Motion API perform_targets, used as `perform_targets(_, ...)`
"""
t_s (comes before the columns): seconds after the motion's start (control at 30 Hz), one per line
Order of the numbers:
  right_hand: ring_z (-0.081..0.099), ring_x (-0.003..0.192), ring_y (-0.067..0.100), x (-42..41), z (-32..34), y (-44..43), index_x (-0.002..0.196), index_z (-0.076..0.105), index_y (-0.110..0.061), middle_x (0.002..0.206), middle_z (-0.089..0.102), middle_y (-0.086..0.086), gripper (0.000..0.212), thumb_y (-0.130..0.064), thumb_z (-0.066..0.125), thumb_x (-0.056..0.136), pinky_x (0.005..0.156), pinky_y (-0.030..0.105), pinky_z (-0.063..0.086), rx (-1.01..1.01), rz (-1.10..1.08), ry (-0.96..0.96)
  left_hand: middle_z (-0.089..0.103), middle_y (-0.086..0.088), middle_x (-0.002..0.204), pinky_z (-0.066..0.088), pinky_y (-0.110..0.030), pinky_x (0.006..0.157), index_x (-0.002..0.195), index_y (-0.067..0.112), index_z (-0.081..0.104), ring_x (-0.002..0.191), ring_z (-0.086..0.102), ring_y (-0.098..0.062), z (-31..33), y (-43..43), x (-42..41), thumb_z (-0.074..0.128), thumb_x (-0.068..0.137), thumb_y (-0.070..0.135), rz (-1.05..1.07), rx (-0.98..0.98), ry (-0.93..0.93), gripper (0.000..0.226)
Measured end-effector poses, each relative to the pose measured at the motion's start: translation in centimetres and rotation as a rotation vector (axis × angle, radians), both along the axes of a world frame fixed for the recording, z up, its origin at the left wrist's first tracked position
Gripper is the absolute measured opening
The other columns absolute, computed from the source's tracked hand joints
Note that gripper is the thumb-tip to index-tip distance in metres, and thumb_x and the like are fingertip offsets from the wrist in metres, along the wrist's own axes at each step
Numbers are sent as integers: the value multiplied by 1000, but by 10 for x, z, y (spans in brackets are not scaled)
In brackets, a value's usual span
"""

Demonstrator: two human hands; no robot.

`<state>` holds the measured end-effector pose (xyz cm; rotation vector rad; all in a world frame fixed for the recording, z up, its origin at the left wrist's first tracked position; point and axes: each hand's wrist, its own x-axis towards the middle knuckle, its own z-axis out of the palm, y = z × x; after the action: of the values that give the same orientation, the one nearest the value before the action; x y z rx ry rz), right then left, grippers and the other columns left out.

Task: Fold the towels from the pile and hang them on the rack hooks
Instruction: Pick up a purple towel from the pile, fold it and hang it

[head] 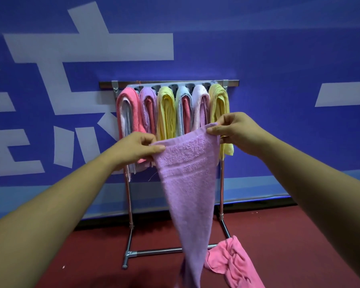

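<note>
Hanging limp from both top corners in front of the rack (221, 183), the lilac towel (187, 175) looks light, soft and floppy, so the left hand (133, 149) and right hand (235, 127), fingers (213, 131) clamped on its upper hem, are best placed there for folding.

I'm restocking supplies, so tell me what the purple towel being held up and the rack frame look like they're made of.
Purple towel: looks like looped terry cloth, probably cotton; matte and nubby, with flat woven bands across it, draping limply.
Rack frame: seems metal tubing with a shiny chrome-like finish; bright highlights run along the poles, with clamp joints at the base.
</note>
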<state>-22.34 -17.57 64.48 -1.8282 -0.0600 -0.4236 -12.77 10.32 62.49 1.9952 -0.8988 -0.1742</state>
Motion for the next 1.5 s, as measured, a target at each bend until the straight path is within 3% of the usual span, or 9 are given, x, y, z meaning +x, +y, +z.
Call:
perform_targets(0.3, 67, 82, 25, 2, 7, -5, 83, 66, -1, 83, 68, 13, 7, -2, 69, 90, 93, 43, 55, 182, 59, -28, 68, -10, 80, 59, -29, 72, 101, 21, 66, 76, 67, -20, 32, -4, 10, 68, 91, 19, 170, -69, -272, 10)
perform_targets(0.53, 65, 79, 21, 13, 4, -5, 96, 61, -5, 83, 64, 8, 17, -1, 74, 87, 73, 34, 59, 58, -183, -113, 63, -3, 83, 51, -43, 74, 88, 17, 60, 77, 61, -22, 46, -8, -7, 59, 95, 31, 77, 198, -421, 16)
perform_targets(0.67, 66, 80, 18, 20, 1, -9, 109, 68, 3, 96, 68, 16, 28, -3, 78, 83, 68, 27, 58, 57, -294, -129, 64, -1, 79, 48, -25, 64, 108, 22, 53, 65, 58, -7, 50, -15, -18, 59, 96, 18, -56, 163, -354, 14)
perform_targets(0.8, 66, 80, 16, 20, 0, -14, 96, 74, -1, 100, 73, 15, 20, -12, 82, 81, 66, 26, 55, 8, -341, -94, 69, -9, 101, 54, -34, 82, 103, 23, 68, 85, 63, -28, 56, -18, -24, 56, 96, 9, -185, 133, -266, 19)
perform_targets(0.93, 60, 72, 14, 16, 0, -15, 96, 75, -3, 90, 70, 10, 19, -15, 81, 82, 59, 25, 49, 6, -346, -76, 73, -2, 109, 55, -30, 92, 118, 10, 66, 96, 69, -12, 60, -20, -28, 58, 96, 4, -291, 184, -87, 24)
perform_targets(1.07, 60, 61, 10, 13, -2, -11, 94, 76, -1, 79, 69, 6, 16, -11, 81, 83, 62, 28, 53, 24, -314, -79, 74, 14, 94, 52, -15, 79, 112, 25, 70, 89, 69, -1, 61, -21, -32, 57, 98, 12, -192, 304, -352, 24)
perform_targets(1.17, 56, 55, 11, 11, -2, -6, 90, 77, -3, 71, 66, 4, 12, -12, 81, 83, 55, 25, 49, -1, -312, -88, 71, 13, 90, 49, -12, 78, 101, 27, 75, 85, 66, 0, 59, -23, -34, 62, 94, 12, -184, 205, -412, 20)
perform_targets(1.33, 65, 64, 16, 9, 0, 5, 94, 74, 4, 80, 68, 13, 13, -5, 77, 86, 69, 27, 61, 125, -188, -83, 54, 16, 130, 35, -15, 98, 95, 19, 76, 123, 45, 4, 58, -33, -35, 66, 92, 17, -222, 93, -491, 10)
perform_targets(1.5, 65, 65, 20, 6, 5, 13, 101, 67, 7, 86, 66, 19, 14, 0, 71, 89, 68, 28, 61, 219, -112, -104, 70, 12, 111, 45, -20, 93, 98, 31, 74, 110, 60, 0, 57, -38, -42, 64, 94, 22, -193, 47, -448, 14)
